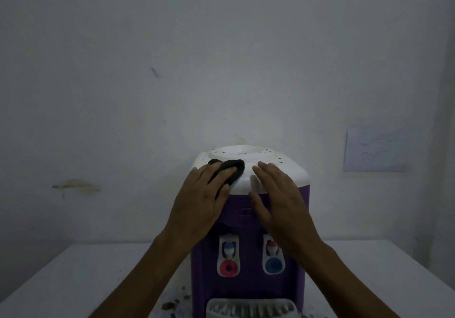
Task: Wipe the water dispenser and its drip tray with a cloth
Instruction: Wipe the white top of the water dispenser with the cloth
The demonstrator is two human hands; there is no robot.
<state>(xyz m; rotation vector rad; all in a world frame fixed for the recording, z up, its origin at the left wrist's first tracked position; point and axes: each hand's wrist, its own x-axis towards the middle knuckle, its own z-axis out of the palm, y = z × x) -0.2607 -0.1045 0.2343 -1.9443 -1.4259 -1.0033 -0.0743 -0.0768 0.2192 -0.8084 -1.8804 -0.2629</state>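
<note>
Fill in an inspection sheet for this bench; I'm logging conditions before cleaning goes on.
Surface: white table, dark crumbs beside the dispenser base.
Job's things: purple water dispenser with white top; dark cloth on the top; grey drip tray at the front.
Clutter: nothing seen besides the crumbs.
Hands: left hand presses the cloth; right hand flat on the dispenser.
Cables: nothing seen.
Surroundings: stained wall, paper note.

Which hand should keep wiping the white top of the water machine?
Probably the left hand. It already presses the dark cloth on the water dispenser's white top. The right hand lies flat on the top's front with no cloth, so it looks better for steadying.
</note>
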